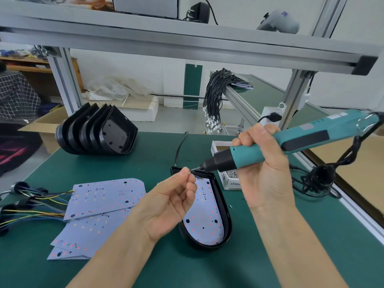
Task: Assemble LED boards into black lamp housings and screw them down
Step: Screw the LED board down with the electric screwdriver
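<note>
A black lamp housing [227, 217] lies on the green mat with a white LED board [204, 223] seated inside it. Above its far end, my left hand [166, 206] pinches a tiny screw [190, 172] between thumb and forefinger. My right hand [262, 163] grips a teal electric screwdriver [276, 142], and its bit tip meets the screw. Loose LED boards [106, 196] with coloured wires lie to the left. A stack of empty black housings [97, 132] rests on its side at the back left.
A small white box of screws [229, 177] sits just right of the housing. The screwdriver's black cable [320, 179] coils at the right edge. A bundle of black wire leads [216, 94] hangs behind. An aluminium frame beam [187, 41] crosses overhead.
</note>
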